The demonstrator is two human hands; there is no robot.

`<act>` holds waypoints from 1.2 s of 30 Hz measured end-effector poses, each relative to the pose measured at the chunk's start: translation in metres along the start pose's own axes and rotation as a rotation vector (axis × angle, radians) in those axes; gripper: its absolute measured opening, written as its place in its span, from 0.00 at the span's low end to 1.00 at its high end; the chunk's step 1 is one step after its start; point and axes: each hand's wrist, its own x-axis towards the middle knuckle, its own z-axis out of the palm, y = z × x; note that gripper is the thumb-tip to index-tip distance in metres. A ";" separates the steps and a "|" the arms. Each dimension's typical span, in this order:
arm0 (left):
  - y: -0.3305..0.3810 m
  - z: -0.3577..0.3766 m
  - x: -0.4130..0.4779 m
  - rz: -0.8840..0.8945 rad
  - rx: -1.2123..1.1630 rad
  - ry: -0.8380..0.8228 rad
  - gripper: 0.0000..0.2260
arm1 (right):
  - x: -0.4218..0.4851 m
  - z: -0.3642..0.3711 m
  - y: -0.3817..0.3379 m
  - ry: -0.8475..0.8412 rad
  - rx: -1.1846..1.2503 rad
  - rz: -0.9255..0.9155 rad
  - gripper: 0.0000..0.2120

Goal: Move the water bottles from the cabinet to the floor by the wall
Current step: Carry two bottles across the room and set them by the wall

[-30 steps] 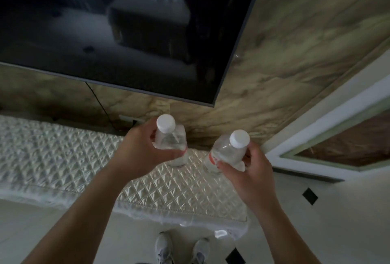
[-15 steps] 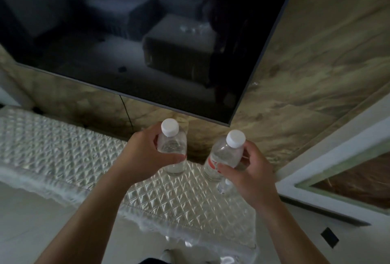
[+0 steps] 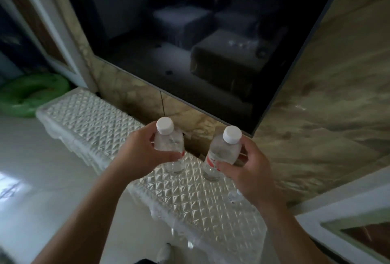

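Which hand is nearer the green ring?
Left. The left hand, gripping the left bottle, is right of the green ring; the right hand, gripping the right bottle, is farther right.

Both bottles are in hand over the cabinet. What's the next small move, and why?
Probably lift both clear of the cabinet and carry them toward the floor. The left hand grips the left bottle and the right hand grips the right bottle; both are upright and capped, so the grasp looks done.
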 end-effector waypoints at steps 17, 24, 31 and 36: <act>-0.092 -0.097 -0.084 -0.248 -0.154 0.301 0.27 | 0.011 0.127 -0.044 -0.393 -0.023 -0.164 0.30; -0.169 -0.169 -0.105 -0.336 -0.145 0.398 0.30 | 0.012 0.230 -0.083 -0.506 -0.026 -0.181 0.26; -0.241 -0.252 -0.128 -0.351 -0.158 0.513 0.29 | 0.004 0.344 -0.127 -0.578 -0.024 -0.211 0.27; -0.280 -0.294 -0.142 -0.363 -0.146 0.605 0.25 | 0.003 0.409 -0.152 -0.620 -0.012 -0.236 0.28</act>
